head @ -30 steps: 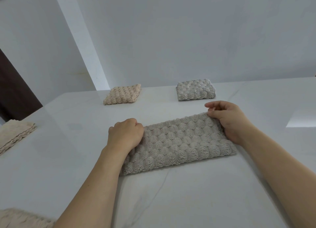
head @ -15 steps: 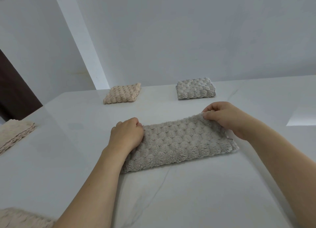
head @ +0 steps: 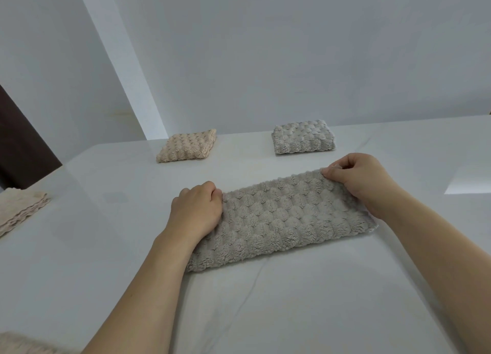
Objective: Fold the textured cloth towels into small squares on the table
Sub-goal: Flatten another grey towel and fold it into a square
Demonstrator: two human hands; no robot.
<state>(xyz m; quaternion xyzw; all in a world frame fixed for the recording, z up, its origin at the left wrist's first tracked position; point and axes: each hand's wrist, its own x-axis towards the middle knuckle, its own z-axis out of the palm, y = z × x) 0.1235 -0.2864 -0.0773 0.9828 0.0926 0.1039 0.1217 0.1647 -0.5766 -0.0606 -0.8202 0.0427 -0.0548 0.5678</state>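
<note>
A grey bubble-textured towel lies as a long folded strip across the middle of the white table. My left hand grips the strip's left end with curled fingers. At the far right corner, my right hand pinches the towel's edge and lifts it slightly off the table. Two folded squares sit at the back: a beige towel on the left and a grey towel on the right.
A stack of beige cloths lies at the table's left edge. Another beige cloth shows at the bottom left corner. A white wall rises behind the table, and a dark door is at far left.
My right hand went from lying on the towel's right end to pinching its far right corner and raising it. The left hand has stayed on the left end.
</note>
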